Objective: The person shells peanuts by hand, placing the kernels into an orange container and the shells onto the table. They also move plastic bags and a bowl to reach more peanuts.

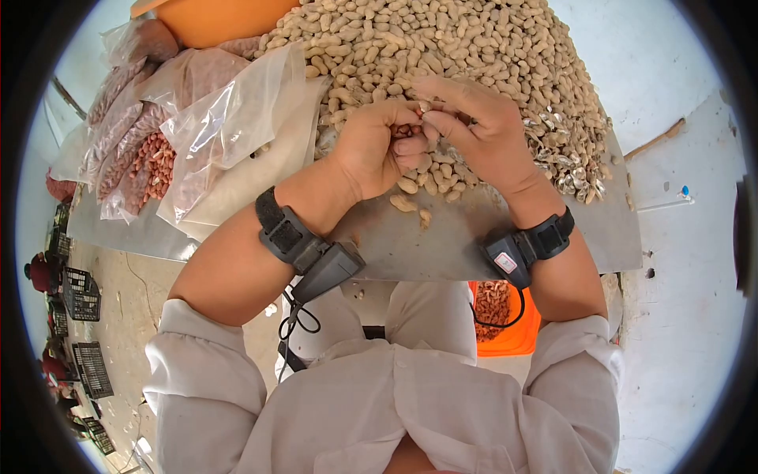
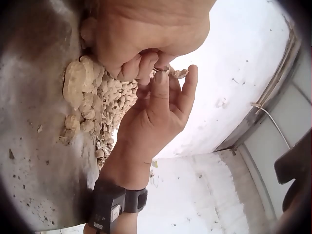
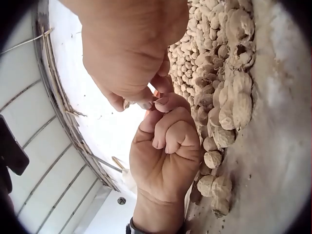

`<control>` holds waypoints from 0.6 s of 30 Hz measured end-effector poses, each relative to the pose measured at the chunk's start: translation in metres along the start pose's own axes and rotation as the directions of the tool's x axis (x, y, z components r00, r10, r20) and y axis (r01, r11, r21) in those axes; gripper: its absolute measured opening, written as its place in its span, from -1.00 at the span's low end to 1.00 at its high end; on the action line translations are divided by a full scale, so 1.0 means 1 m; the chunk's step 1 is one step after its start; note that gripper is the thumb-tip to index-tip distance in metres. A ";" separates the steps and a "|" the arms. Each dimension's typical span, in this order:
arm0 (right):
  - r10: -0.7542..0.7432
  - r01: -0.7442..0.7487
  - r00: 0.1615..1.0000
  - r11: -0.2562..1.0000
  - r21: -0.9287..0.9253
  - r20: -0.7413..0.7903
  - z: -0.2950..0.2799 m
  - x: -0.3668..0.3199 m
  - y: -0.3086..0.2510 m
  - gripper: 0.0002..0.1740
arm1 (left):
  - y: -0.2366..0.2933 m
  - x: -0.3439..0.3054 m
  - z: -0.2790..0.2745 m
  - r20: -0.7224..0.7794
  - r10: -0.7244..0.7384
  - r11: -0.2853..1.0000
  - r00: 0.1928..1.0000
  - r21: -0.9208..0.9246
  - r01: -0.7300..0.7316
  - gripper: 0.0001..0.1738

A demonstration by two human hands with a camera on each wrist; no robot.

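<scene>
Both hands meet over the near edge of the peanut pile (image 1: 466,47). The left hand (image 1: 371,150) is curled round several red kernels (image 1: 405,130) in its palm, and its thumb and forefinger meet the right hand's fingertips. Between thumb and forefinger the right hand (image 1: 489,138) pinches a broken peanut shell, seen clearly as a pale shell piece (image 2: 179,73) in the left wrist view. A bit of red shows between the hands in the right wrist view, where the left hand's (image 3: 168,146) other fingers are folded into the palm.
Plastic bags of red kernels (image 1: 154,166) lie on the left of the metal table (image 1: 418,245), beside an orange basin (image 1: 221,20). Empty shells (image 1: 580,170) are at the right. An orange container (image 1: 517,340) stands below the table edge. Loose peanuts (image 3: 214,190) lie near the hands.
</scene>
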State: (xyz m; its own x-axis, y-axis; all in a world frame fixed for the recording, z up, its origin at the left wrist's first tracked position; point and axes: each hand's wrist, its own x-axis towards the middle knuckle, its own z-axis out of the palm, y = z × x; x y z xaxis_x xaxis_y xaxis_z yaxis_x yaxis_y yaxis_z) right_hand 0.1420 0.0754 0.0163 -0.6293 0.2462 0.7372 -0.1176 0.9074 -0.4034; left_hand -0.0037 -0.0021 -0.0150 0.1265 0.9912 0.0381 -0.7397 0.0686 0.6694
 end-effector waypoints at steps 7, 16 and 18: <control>0.076 -0.089 0.993 0.986 -0.142 -0.093 -0.006 0.003 -0.004 -0.64 | 0.003 0.000 0.003 -0.017 -0.049 0.997 0.999 -0.053 0.048 -0.82; 0.386 -0.619 0.783 0.400 -0.676 -0.489 -0.101 -0.006 0.034 -0.63 | 0.009 -0.001 -0.002 -0.099 0.029 0.998 0.995 -0.051 -0.034 -0.73; 0.395 -0.630 0.761 0.261 -0.732 -0.514 -0.106 -0.007 0.032 -0.65 | 0.010 -0.003 0.000 -0.124 0.041 0.998 0.992 -0.041 -0.046 -0.73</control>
State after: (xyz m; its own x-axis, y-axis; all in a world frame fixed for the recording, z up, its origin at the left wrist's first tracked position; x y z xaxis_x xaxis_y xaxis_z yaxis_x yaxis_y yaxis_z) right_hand 0.2241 0.1387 0.0562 -0.1304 0.7209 0.6806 0.9275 0.3312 -0.1731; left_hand -0.0115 -0.0043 -0.0086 0.0136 0.9996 -0.0266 -0.7712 0.0275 0.6360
